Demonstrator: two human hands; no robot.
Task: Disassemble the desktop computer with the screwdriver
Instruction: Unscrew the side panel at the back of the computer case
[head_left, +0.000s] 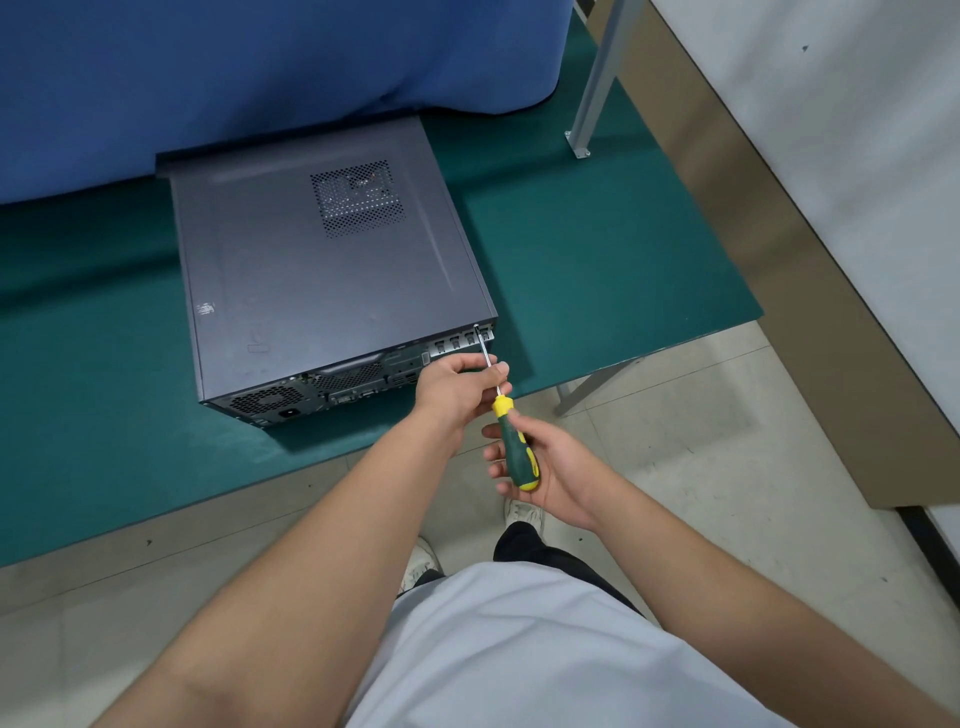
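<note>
Green-yellow screwdriver (511, 441) points to 11 o'clock, tip at the computer (332, 280) rear corner; my right hand (550, 467) cradles its handle, left hand (457, 384) pinches its shaft.

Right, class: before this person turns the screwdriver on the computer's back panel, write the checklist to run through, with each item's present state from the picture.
1. Screwdriver tip at the top right corner of the desktop computer back panel: ok.
2. Tip seated in a screw head: cannot tell, too small to see.
3. Left hand pinches the metal shaft to steady it: ok.
4. Right hand grips the handle firmly: not ok, the fingers lie loosely round it.
5. Computer lies flat on the green table: ok.
6. Side cover still closed: ok.
</note>
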